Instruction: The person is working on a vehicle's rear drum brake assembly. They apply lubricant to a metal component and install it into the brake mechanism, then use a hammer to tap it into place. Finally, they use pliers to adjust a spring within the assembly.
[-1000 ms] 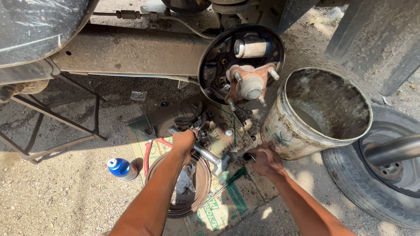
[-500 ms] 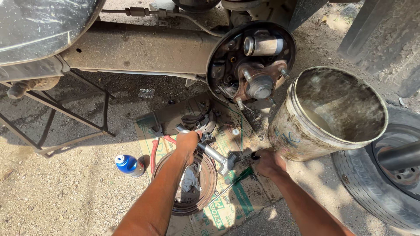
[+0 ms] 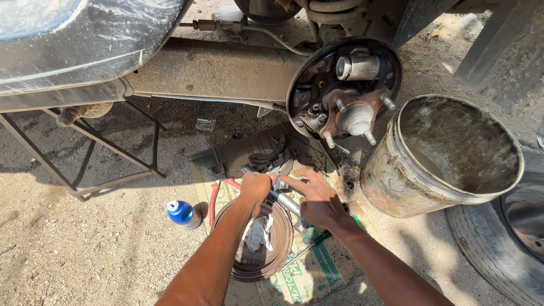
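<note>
Hands: two, left hand (image 3: 256, 186) and right hand (image 3: 318, 199)
Brake drums: one (image 3: 258, 259)
Buckets: one (image 3: 447, 156)
Blue cans: one (image 3: 182, 213)
Wheel hubs: one (image 3: 356, 116)
Tyres: one (image 3: 498, 249)

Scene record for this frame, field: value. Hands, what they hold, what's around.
left hand: gripping one end of a metal tool
right hand: on the same tool, fingers spread
under hands: brake drum with a rag inside, on flattened cardboard
left of drum: red-handled pliers, blue can
above: bare wheel hub with studs, drum removed
right: dirty bucket, tyre
</note>
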